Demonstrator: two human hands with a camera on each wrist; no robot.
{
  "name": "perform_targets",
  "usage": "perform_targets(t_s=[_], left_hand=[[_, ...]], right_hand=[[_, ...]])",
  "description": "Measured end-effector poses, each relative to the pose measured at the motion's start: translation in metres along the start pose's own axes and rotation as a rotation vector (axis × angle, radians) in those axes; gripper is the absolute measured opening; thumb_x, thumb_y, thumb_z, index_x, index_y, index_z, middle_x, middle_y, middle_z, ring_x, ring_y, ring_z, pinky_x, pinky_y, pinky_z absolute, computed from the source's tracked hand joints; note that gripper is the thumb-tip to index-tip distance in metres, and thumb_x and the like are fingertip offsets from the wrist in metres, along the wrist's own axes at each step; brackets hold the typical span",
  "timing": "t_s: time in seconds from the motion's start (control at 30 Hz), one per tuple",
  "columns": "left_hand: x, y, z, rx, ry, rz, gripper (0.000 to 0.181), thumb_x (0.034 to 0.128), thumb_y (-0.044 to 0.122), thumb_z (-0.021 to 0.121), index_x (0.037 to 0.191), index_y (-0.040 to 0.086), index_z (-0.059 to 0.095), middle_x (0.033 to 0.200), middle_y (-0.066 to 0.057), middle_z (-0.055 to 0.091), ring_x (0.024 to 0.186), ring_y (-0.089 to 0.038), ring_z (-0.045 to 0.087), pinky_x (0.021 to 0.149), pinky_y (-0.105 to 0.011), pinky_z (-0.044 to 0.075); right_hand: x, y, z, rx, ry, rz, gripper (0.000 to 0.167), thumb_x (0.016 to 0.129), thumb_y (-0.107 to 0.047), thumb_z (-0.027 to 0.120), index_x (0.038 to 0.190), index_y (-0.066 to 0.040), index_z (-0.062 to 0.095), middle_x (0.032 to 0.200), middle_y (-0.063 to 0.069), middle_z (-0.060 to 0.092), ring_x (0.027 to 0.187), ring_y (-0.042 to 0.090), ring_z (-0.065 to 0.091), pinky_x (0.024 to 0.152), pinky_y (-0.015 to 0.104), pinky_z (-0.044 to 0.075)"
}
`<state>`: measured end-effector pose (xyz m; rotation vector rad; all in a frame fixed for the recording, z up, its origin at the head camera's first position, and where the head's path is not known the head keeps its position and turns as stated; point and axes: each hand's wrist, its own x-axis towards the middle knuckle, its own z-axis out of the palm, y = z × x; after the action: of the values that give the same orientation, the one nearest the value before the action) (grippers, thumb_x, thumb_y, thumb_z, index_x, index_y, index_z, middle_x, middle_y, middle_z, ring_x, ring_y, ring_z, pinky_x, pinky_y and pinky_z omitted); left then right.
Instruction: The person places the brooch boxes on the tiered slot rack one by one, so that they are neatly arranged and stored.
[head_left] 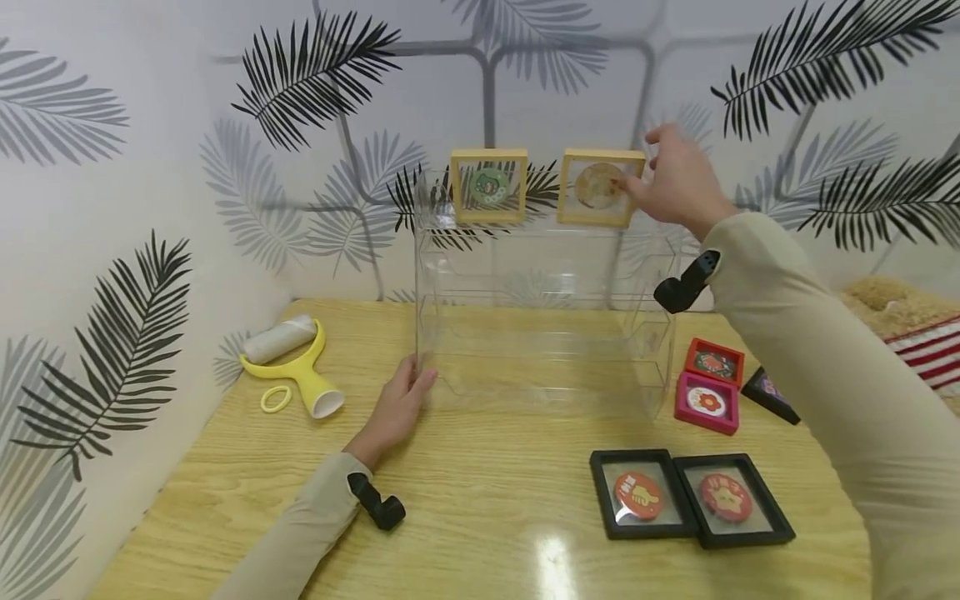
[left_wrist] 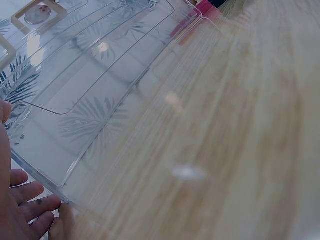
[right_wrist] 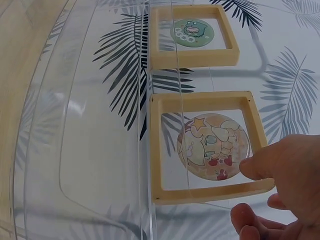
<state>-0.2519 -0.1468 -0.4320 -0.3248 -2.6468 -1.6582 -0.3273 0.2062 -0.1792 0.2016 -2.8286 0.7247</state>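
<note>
A clear stepped acrylic display rack [head_left: 540, 396] stands on the table against the wall. My left hand [head_left: 393, 412] grips its lower left edge, with the thumb at the front and the fingers along the outer side. On the top tier a yellow square frame [head_left: 600, 222] holds a round badge with a cartoon figure, clearest in the right wrist view. My right hand [head_left: 678, 179] is at that frame's right side; its thumb touches the frame's front, while the other fingers stand apart from it. Left of it is another yellow frame [head_left: 489, 218] with a green round badge.
Two black frames with red badges [head_left: 639, 496] lie at the front right. Red [head_left: 714, 360] and pink [head_left: 707, 403] frames and a dark one [head_left: 771, 396] lie beside the rack. At left are a yellow forked holder with a clear roll [head_left: 300, 371] and a yellow ring [head_left: 276, 399].
</note>
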Motion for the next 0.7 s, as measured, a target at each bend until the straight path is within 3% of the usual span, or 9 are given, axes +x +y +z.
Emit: perform_targets(t_s=[0.17,0.27,0.37,0.47,0.57,0.7], left_hand=[[0.000,-0.002,0.000,0.002,0.003,-0.005,0.050,0.1041,0.032,0.041,0.144,0.003,0.034,0.135,-0.025,0.053,0.128,-0.038,0.049,0.105,-0.055,0.036],[0.000,-0.003,0.001,0.002,0.001,-0.003,0.051,0.1040,0.033,0.041,0.144,0.003,0.034,0.135,-0.025,0.053,0.127,-0.037,0.049,0.105,-0.054,0.036],[-0.003,0.003,0.000,-0.008,-0.003,-0.010,0.052,0.1039,0.034,0.041,0.144,0.002,0.034,0.135,-0.025,0.053,0.128,-0.038,0.048,0.105,-0.054,0.035],[-0.003,0.003,0.000,-0.004,-0.005,-0.009,0.051,0.1040,0.033,0.041,0.144,0.002,0.033,0.135,-0.025,0.052,0.128,-0.038,0.048,0.106,-0.055,0.035],[0.000,-0.004,0.001,0.003,-0.001,-0.007,0.051,0.1039,0.033,0.041,0.144,0.003,0.034,0.136,-0.024,0.052,0.129,-0.036,0.047,0.106,-0.054,0.035],[0.002,-0.004,0.000,0.010,0.002,0.000,0.051,0.1037,0.033,0.042,0.143,0.003,0.034,0.136,-0.023,0.052,0.129,-0.036,0.047,0.106,-0.053,0.036]], right_hand=[[-0.007,0.008,0.001,0.020,0.059,0.007,0.071,0.097,-0.039,0.048,0.149,0.000,0.020,0.138,0.029,0.043,0.119,0.044,0.046,0.096,0.055,0.041],[-0.015,0.014,0.005,0.027,0.151,-0.006,0.071,0.097,-0.046,0.047,0.148,-0.002,0.025,0.135,0.026,0.047,0.116,0.043,0.049,0.095,0.055,0.040],[-0.026,0.020,0.011,0.032,0.275,-0.065,0.062,0.097,-0.042,0.047,0.142,-0.001,0.035,0.128,0.025,0.053,0.110,0.042,0.052,0.092,0.055,0.041],[-0.039,0.024,0.019,0.022,0.377,-0.166,0.051,0.098,-0.035,0.048,0.133,0.002,0.044,0.116,0.025,0.059,0.092,0.042,0.054,0.081,0.052,0.042],[-0.054,0.025,0.024,0.019,0.386,-0.224,0.045,0.099,-0.031,0.049,0.127,0.004,0.048,0.110,0.024,0.062,0.075,0.036,0.052,0.072,0.044,0.039],[-0.077,0.023,0.025,0.047,0.282,-0.206,0.043,0.100,-0.033,0.046,0.128,0.000,0.049,0.113,0.022,0.063,0.062,0.027,0.047,0.062,0.035,0.036]])
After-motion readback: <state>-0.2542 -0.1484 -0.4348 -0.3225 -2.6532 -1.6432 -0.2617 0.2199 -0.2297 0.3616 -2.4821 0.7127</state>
